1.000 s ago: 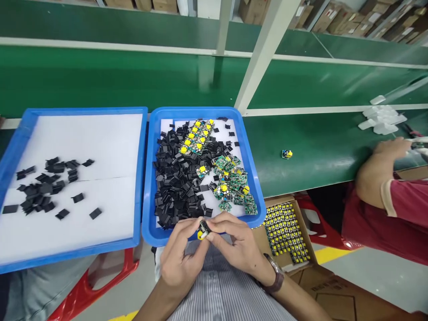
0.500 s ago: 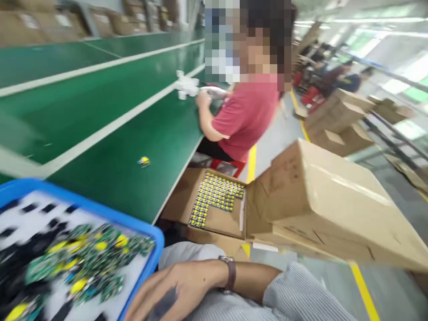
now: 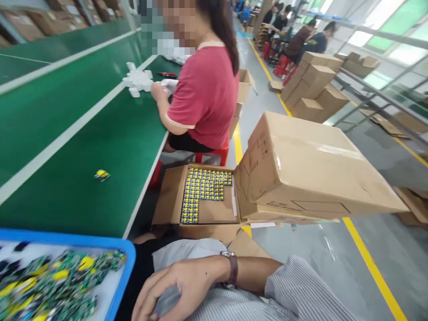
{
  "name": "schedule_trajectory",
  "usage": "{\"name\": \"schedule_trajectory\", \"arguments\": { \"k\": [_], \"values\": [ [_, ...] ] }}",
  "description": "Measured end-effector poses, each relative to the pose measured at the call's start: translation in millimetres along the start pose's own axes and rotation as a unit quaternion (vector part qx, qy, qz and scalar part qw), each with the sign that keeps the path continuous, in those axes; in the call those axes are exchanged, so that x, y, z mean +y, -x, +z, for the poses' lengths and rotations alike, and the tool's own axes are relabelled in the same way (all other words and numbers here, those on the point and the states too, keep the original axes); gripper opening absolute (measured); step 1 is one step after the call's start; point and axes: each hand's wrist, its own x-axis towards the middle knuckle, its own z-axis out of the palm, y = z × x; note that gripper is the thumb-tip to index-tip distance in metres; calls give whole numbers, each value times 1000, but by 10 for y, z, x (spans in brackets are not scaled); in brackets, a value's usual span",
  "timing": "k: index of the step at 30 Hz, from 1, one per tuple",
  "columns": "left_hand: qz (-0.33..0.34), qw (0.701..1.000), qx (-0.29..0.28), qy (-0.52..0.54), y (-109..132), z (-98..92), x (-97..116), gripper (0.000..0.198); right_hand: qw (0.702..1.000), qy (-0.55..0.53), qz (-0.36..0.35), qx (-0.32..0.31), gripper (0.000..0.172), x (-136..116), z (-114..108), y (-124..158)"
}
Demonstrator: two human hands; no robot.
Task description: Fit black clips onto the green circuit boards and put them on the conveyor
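Note:
My right hand (image 3: 180, 285), with a watch (image 3: 230, 267) on the wrist, is in front of my body at the bottom of the head view. Its fingers curl down towards the thumb in a pinch, and the tips are at the lower edge. What they hold, if anything, I cannot make out. Just left of it is a blue-rimmed tray (image 3: 129, 267) heaped with small green circuit boards (image 3: 76, 281) with yellow parts. My left hand is out of view.
One loose board (image 3: 101, 174) lies on the green table (image 3: 76, 200). Beyond my lap stands an open carton (image 3: 214, 211) with rows of yellow-topped boards. A larger carton (image 3: 317, 160) is on the right. A co-worker in a red shirt (image 3: 207, 93) sits at the table, handling white pieces.
The view has swung right, so the tray, loose board and co-worker appear farther left. My right hand stays low in front of my body, fingers still curled.

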Motion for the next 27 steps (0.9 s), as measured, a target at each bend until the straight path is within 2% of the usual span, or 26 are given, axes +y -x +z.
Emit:
{"name": "schedule_trajectory", "arguments": {
  "k": [1,3,4,5,7,8,11,13,17,21,27],
  "values": [
    [-26,1000,8,1,150,-145,85,76,993,-48,-22,-102,36,1,-19,88],
    [-64,996,62,6,469,-373,307,51,972,-109,-6,-206,32,23,-67,267],
    [-132,989,47,49,606,-431,426,46,965,-122,22,-231,28,49,-97,333],
    [-187,977,26,98,707,-451,534,50,958,-133,56,-246,25,84,-127,373],
    [-245,949,-8,197,789,-424,685,54,939,-154,112,-286,25,161,-173,386],
    [-259,935,-24,240,786,-398,721,49,929,-160,131,-307,25,190,-186,370],
    [-237,908,1,345,757,-323,710,41,899,-167,160,-372,32,214,-198,312],
    [-218,899,9,379,780,-274,664,40,884,-166,172,-403,37,200,-195,283],
    [-197,885,12,423,853,-211,607,37,862,-157,202,-437,34,193,-178,224],
    [-180,883,28,432,878,-207,607,33,842,-149,226,-466,38,199,-156,145],
    [-175,895,47,408,920,-187,617,33,826,-130,256,-485,34,168,-140,85]
  ]
}}
